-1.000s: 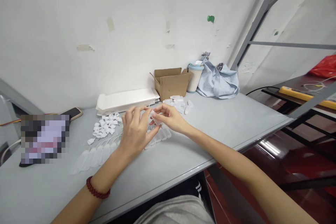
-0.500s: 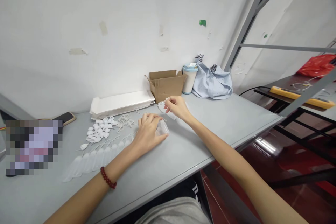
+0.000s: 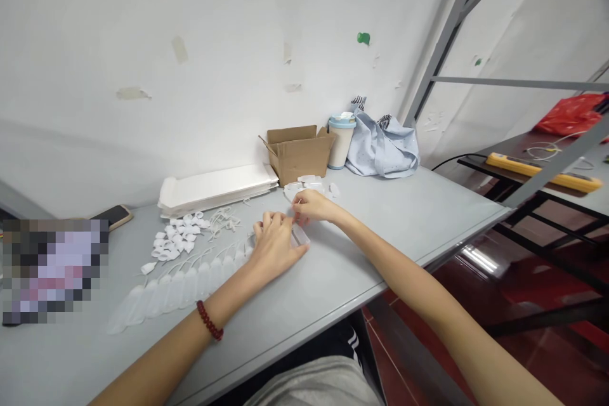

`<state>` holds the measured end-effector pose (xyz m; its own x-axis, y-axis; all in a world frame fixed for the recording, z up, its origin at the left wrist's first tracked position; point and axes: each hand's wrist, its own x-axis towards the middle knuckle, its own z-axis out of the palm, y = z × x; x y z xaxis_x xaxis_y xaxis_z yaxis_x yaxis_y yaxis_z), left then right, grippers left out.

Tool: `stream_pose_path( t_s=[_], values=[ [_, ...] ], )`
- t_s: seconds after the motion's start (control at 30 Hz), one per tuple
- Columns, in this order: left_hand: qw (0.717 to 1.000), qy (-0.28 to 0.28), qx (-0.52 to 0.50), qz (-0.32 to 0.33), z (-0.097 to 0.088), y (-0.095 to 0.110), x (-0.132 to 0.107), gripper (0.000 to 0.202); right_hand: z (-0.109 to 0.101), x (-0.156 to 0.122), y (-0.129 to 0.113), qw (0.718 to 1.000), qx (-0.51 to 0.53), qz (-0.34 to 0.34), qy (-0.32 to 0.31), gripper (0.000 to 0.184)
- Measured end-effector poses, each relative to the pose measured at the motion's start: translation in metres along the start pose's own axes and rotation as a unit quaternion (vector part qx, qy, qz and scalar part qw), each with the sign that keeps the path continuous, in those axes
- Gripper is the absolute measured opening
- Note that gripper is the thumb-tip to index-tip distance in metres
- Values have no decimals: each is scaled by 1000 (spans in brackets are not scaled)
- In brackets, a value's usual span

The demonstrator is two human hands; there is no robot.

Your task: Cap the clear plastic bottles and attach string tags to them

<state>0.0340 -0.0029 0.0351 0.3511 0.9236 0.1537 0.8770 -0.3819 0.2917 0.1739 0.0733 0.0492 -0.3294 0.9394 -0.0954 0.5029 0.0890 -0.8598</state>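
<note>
My left hand rests on the table with its fingers curved around a translucent plastic case. Close beside it, my right hand has its fingers pinched together at the case's far end; what they hold is too small to make out. To the left lies a row of similar translucent pieces with thin cords, partly behind my left hand. Beyond that row are small white caps in a pile and a heap of loose white cords. More clear plastic pieces lie just past my right hand.
Along the wall stand a stack of white flat packaging, an open cardboard box, a cup with a blue lid and a light blue cloth bag. A phone and a blurred-out item lie at left.
My right hand has come down and nearer, from the clear pieces by the cardboard box to the case at my left hand. My left hand still holds the case.
</note>
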Motion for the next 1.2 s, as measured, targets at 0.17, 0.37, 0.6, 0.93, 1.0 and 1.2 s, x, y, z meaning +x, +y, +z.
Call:
stream_pose_path(
  t_s=[0.17, 0.37, 0.6, 0.93, 1.0, 1.2],
  values=[
    [1000, 10, 4, 11, 4, -2, -1, 45, 2, 2, 1, 1000, 16, -13, 7, 18],
    [1000, 5, 10, 12, 5, -3, -2, 42, 1, -1, -2, 1000, 22, -10, -1, 17],
    [1000, -9, 11, -2, 2, -1, -2, 42, 0, -6, -6, 1000, 16, -5, -23, 18],
    [1000, 14, -3, 2, -4, -13, 3, 51, -4, -3, -3, 999, -38, -30, -6, 17],
    [999, 37, 24, -24, -13, -27, 14, 49, -8, 1, 1, 997, -66, -44, 21, 17],
    [987, 30, 134, -87, -42, -83, 53, 39, -15, 13, 9, 965, -187, -105, 151, 20]
  ],
)
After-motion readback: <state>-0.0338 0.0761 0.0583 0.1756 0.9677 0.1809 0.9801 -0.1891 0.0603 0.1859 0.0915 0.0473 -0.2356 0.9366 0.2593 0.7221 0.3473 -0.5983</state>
